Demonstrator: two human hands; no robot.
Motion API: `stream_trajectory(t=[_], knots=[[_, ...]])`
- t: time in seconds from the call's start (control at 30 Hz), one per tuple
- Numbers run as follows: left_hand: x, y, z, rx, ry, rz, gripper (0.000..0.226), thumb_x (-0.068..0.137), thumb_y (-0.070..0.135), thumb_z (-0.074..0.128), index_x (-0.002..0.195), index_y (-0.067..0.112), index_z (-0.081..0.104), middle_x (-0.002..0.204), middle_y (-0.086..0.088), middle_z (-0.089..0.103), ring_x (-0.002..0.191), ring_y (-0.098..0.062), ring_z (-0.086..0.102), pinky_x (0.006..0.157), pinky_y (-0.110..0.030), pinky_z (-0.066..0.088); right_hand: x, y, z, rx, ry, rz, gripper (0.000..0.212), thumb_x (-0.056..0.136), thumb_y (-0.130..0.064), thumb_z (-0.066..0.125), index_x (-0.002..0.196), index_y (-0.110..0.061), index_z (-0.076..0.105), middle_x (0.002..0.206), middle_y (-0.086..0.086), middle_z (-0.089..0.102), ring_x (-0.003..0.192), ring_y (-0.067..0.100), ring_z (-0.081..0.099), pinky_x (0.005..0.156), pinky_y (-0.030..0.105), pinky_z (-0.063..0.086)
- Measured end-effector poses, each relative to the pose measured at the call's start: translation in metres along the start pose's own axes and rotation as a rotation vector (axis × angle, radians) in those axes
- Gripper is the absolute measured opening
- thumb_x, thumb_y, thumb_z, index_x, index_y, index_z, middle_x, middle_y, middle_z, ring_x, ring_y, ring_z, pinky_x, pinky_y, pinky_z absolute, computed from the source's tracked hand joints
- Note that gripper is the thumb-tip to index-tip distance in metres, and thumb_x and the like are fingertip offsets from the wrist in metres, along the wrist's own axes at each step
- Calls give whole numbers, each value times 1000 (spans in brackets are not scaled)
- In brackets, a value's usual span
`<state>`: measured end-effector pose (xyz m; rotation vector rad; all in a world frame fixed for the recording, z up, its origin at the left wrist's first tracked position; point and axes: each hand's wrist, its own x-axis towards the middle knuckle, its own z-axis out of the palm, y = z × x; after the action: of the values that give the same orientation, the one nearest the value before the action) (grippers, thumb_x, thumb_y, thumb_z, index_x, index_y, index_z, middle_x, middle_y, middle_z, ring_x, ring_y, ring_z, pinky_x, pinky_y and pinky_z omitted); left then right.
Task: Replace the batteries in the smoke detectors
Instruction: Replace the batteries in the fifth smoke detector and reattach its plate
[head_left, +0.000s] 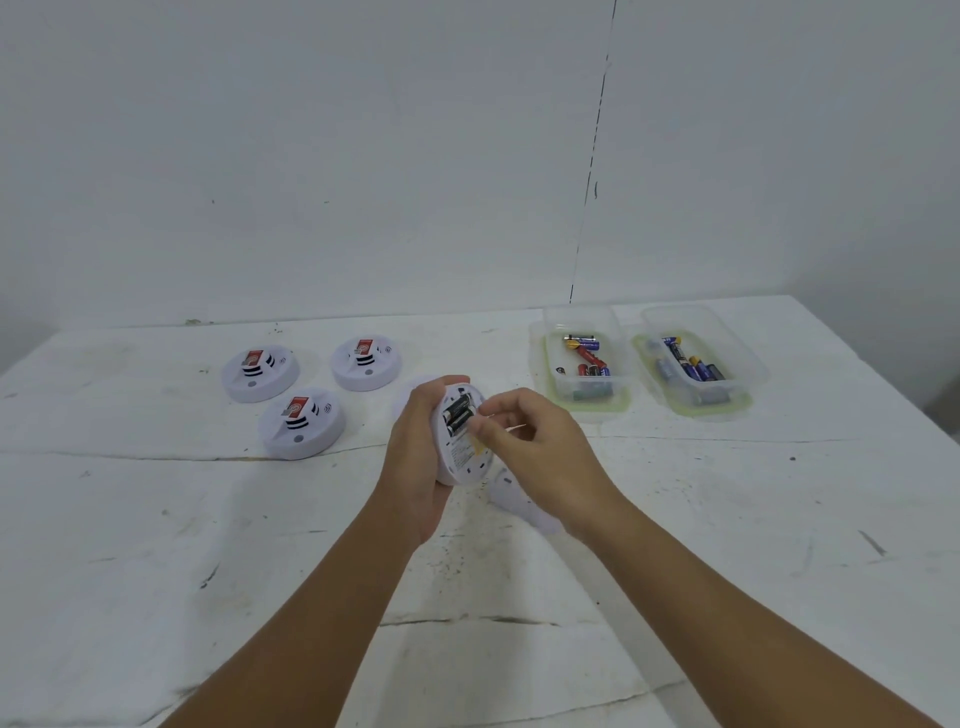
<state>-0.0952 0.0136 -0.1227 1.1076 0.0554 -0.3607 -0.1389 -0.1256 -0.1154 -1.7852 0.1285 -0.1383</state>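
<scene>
The three smoke detectors (301, 423) at left of centre are showing smooth white plastic with a soft sheen, each wearing a glossy red paper sticker. The detector (464, 434) at the centre is looking like the same smooth plastic, its dark batteries (459, 414) gleaming slightly. At upper right, two boxes (582, 358) of clear, glossy plastic are holding shiny-wrapped batteries. The table (727, 519) is appearing matt white, rough, scuffed and cracked. The wall (311, 156) is looking matt and smooth.

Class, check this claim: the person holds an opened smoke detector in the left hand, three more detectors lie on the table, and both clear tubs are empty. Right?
Not quite. The head view shows both clear tubs holding batteries; the rest stands.
</scene>
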Motion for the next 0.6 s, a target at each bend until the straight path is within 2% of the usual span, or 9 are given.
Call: stream_trajectory(t=[0.1,0.2,0.27,0.37,0.47,0.6], knots=[[-1,-3,3,31,29,27,30,100,36,50,117,20,69,105,-7,71,92,-26,68,76,-39,53,1,3,12,74,39,54,16,93,-33,78,104,-27,70,95,-6,73,83,9,69,67,24,54],[-2,-3,5,72,51,61,38,87,40,55,115,21,69,107,-8,69,94,-27,68,76,-42,52,0,6,15,153,48,88,18,94,-31,77,110,-26,69,99,-2,74,88,10,71,73,25,58],[-3,-3,7,96,67,74,41,79,42,56,112,24,71,111,-11,69,96,-27,68,75,-42,53,-2,5,15,209,30,99,19,95,-27,75,113,-25,68,100,0,73,84,6,70,69,19,55],[-2,-4,9,112,87,97,38,79,41,54,109,26,72,115,-12,69,100,-27,68,75,-43,55,-1,3,16,249,13,104,16,97,-22,74,112,-21,69,96,-1,71,74,-2,68,64,14,51],[-1,-4,10,121,113,102,34,79,40,54,104,27,73,110,-7,70,100,-26,69,75,-42,55,1,2,18,247,22,116,16,96,-22,74,112,-20,70,97,-2,71,78,-2,69,73,18,56],[0,-6,13,149,156,122,35,77,42,54,103,29,74,116,-9,71,107,-29,70,78,-42,56,3,0,20,305,3,152,20,97,-22,73,115,-17,66,96,0,67,80,3,68,67,16,54]])
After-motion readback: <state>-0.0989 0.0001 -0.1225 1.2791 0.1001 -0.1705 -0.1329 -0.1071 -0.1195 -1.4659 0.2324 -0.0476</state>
